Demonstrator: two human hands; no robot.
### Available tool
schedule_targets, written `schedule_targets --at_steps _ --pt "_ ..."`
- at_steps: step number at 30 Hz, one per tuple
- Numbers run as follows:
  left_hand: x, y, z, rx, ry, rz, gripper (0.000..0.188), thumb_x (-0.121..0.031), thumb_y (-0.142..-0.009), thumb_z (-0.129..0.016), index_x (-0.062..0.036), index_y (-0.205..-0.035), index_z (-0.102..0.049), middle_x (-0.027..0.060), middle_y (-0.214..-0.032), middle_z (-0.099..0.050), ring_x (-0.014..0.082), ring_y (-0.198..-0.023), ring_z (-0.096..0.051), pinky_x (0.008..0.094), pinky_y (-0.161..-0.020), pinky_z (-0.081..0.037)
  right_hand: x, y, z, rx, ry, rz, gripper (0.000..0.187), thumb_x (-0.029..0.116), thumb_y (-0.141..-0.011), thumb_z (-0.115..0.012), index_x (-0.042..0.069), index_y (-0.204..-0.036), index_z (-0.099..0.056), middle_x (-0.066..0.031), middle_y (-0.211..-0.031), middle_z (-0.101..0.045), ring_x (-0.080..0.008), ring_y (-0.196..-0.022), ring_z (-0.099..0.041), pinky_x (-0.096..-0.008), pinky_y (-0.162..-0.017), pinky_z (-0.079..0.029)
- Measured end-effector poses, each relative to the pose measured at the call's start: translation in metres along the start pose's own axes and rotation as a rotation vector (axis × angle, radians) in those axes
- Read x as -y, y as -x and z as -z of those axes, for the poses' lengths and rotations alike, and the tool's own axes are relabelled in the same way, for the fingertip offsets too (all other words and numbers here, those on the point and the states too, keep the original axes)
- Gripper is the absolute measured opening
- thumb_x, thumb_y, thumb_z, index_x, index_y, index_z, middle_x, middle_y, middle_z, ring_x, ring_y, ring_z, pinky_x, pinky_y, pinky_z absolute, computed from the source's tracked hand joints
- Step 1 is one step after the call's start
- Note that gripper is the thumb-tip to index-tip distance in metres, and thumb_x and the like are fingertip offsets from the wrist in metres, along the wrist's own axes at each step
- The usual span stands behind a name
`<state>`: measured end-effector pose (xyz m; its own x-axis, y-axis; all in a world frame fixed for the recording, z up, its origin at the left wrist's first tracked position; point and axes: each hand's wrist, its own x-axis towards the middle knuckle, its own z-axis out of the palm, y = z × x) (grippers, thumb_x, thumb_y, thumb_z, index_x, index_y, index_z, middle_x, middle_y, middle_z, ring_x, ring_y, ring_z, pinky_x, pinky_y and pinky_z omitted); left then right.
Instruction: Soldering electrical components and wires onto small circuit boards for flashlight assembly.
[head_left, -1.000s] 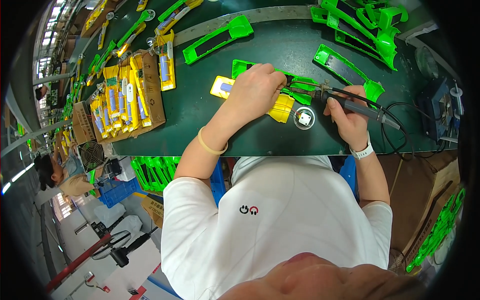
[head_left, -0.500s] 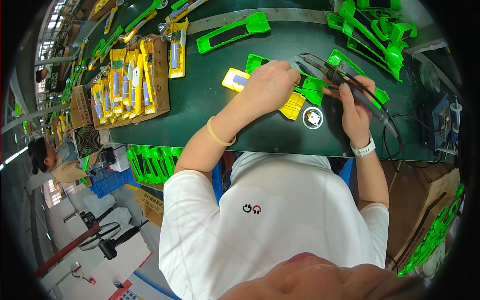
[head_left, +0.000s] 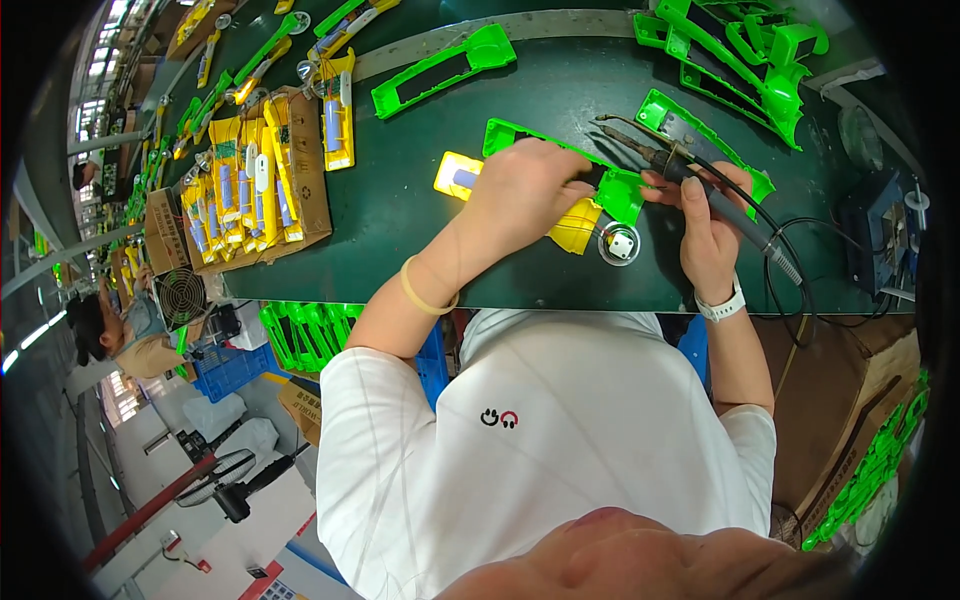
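My right hand (head_left: 712, 225) is closed around a soldering iron (head_left: 722, 194), whose tip points up and left above a green plastic shell (head_left: 624, 196). A thin curved tube runs along the iron. My left hand (head_left: 525, 190) is over the same green shell and a yellow housing (head_left: 574, 228), its fingers bent together. Whatever they pinch is hidden under the hand. The yellow housing carries a lilac battery cell (head_left: 464, 178), seen left of the hand. At its near right end, a round lamp reflector (head_left: 619, 244) with a white piece inside lies on the table.
A carton (head_left: 318, 205) of yellow housings with cells stands at left, another yellow housing (head_left: 338, 115) beside it. Green shells (head_left: 445, 72) lie at the back, more piled at far right (head_left: 765, 75). A blue soldering station (head_left: 868, 240) sits at right, its black cable looping near my wrist.
My left hand has shifted slightly left and nearer me over the green shell. The soldering iron stays in my right hand, almost unmoved. The whole view has shifted a little.
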<state>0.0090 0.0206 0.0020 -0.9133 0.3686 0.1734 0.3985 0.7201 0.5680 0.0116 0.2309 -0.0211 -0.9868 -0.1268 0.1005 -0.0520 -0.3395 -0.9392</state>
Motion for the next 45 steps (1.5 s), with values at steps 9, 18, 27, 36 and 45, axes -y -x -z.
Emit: schedule_targets --at_steps 9,18,27,36,45 --pt "-0.018 0.023 0.046 -0.234 1.382 0.630 0.007 -0.002 -0.078 -0.064 -0.0006 -0.084 -0.059 0.0054 -0.078 -0.062 0.0107 -0.070 -0.060 0.0213 -0.060 -0.049 0.005 0.002 0.000 -0.025 0.084 0.028 0.031 0.005 -0.084 -0.058 0.004 -0.106 -0.034 -0.0108 -0.091 -0.053 -0.0244 -0.085 -0.063 -0.0274 -0.064 -0.052" --pt "0.039 0.018 0.046 -0.112 0.130 0.093 0.005 -0.007 -0.072 -0.066 -0.0050 -0.077 -0.066 0.0075 -0.074 -0.059 0.0190 -0.071 -0.058 0.0295 -0.062 -0.047 0.004 0.004 -0.041 -0.044 0.123 -0.104 0.032 0.002 -0.081 -0.061 0.004 -0.101 -0.036 -0.0062 -0.083 -0.049 -0.0095 -0.059 -0.053 -0.0215 -0.050 -0.045" --pt "0.058 0.001 0.051 0.169 -0.037 -0.028 0.006 -0.006 -0.070 -0.064 -0.0055 -0.076 -0.063 0.0075 -0.078 -0.047 0.0220 -0.074 -0.052 0.0305 -0.064 -0.045 -0.015 0.004 -0.049 -0.011 0.113 -0.178 0.028 0.003 -0.082 -0.060 0.004 -0.096 -0.037 -0.0037 -0.080 -0.049 -0.0070 -0.061 -0.052 -0.0196 -0.052 -0.044" --pt "0.053 -0.003 0.051 0.186 -0.098 -0.050 0.006 -0.004 -0.069 -0.063 -0.0050 -0.074 -0.060 0.0072 -0.077 -0.045 0.0221 -0.071 -0.050 0.0299 -0.062 -0.044 -0.019 0.001 -0.050 -0.019 0.156 -0.146 0.028 0.002 -0.081 -0.061 0.003 -0.099 -0.039 -0.0045 -0.081 -0.051 -0.0083 -0.061 -0.054 -0.0195 -0.052 -0.044" --pt "0.050 -0.001 0.055 0.215 -0.125 -0.008 0.005 -0.007 -0.071 -0.062 -0.0050 -0.075 -0.062 0.0089 -0.079 -0.046 0.0239 -0.072 -0.052 0.0313 -0.065 -0.045 0.022 0.030 0.090 -0.453 0.333 0.164 0.025 0.027 -0.094 -0.040 0.005 -0.107 -0.043 -0.0134 -0.105 -0.054 -0.0174 -0.093 -0.056 -0.0284 -0.067 -0.051"
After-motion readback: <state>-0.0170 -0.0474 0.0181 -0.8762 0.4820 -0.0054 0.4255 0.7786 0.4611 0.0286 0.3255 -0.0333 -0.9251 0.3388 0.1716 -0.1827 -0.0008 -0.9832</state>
